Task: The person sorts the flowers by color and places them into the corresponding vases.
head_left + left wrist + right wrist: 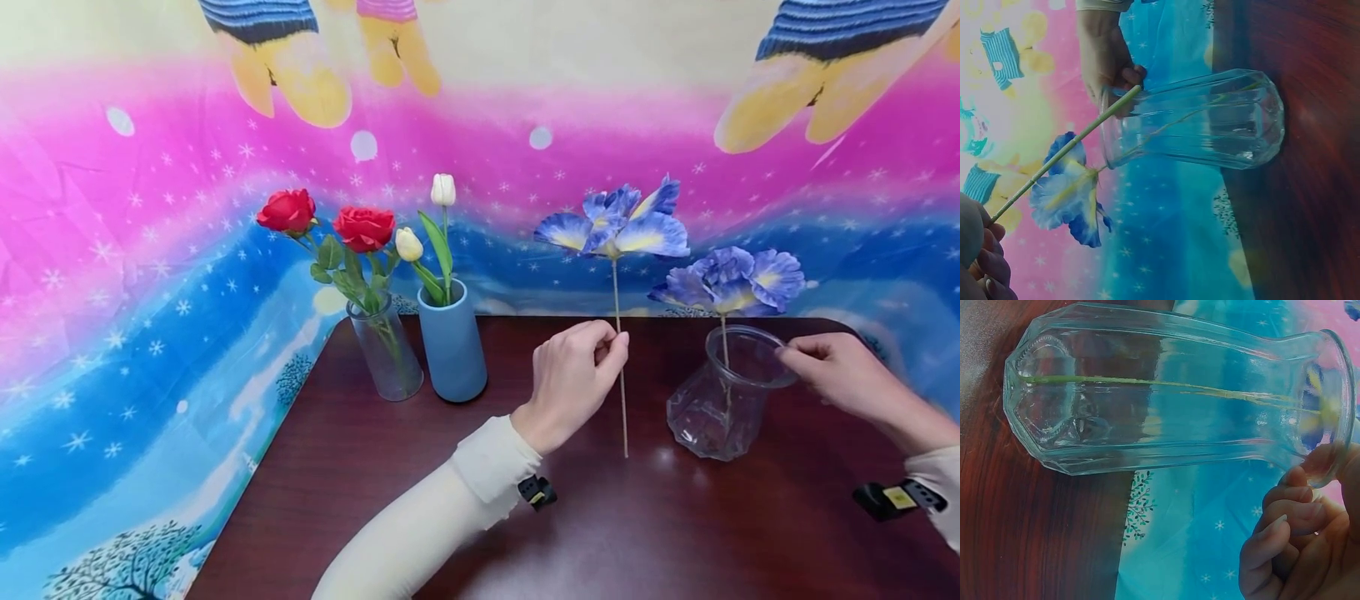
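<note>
My left hand [576, 379] pinches the stem [622, 392] of a blue iris [615, 225] and holds it upright, left of a clear glass vase [686, 417]. In the left wrist view the stem's lower end crosses in front of the vase's rim. A second blue iris [731, 282] stands in the vase, its stem [1147, 383] reaching the bottom. My right hand [843, 371] grips the vase's rim at the right, thumb and fingers on the glass. The vase is tilted slightly on the table in the head view.
On the left of the dark wooden table [600, 533] stand a clear glass vase [386, 358] with two red roses [363, 229] and a blue vase [453, 350] with two white tulips [443, 190]. A printed cloth [465, 117] hangs behind the table.
</note>
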Available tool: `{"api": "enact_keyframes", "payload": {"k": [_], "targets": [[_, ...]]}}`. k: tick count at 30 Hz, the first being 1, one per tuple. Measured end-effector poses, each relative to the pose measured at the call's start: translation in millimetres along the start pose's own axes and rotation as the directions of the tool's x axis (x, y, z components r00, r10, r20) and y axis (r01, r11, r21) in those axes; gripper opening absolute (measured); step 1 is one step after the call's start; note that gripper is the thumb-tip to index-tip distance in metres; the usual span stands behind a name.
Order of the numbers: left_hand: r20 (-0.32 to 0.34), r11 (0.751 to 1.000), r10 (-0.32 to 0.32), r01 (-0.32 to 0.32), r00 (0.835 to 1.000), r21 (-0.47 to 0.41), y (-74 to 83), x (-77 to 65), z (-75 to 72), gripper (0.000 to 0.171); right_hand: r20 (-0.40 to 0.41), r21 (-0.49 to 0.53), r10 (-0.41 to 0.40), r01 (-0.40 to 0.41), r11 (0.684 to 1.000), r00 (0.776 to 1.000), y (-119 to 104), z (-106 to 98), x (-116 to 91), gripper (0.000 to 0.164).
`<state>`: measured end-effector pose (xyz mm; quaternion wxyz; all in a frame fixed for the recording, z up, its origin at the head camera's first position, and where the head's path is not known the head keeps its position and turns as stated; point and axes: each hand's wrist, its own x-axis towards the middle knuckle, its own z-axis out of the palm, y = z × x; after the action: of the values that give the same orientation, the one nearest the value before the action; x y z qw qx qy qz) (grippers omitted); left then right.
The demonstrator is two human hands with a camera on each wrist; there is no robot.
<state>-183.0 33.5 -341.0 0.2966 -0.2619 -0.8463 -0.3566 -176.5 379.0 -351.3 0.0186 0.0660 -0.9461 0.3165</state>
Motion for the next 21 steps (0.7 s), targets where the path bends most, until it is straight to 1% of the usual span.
{"api": "enact_keyframes", "payload": {"k": [8, 16, 21], "targets": [[-0.020, 0.999, 0.044, -0.044, 0.999, 0.017, 11.9, 13.8, 0.3, 0.022, -0.010, -0.026, -0.012, 0.012, 1.000, 1.000, 0.5, 0.0, 0.1, 0.041], [-0.023, 0.997, 0.074, -0.074, 0.997, 0.005, 22.9, 25.6, 3.6, 0.020, -0.024, -0.025, -0.020, 0.019, 1.000, 1.000, 1.3, 1.0, -0.5, 0.041], [-0.025, 0.996, 0.087, -0.086, 0.996, 0.033, 32.3, 34.4, 6.1, 0.020, -0.019, -0.026, -0.024, 0.023, 0.999, 1.000, -0.1, 0.4, -0.3, 0.042]]}}
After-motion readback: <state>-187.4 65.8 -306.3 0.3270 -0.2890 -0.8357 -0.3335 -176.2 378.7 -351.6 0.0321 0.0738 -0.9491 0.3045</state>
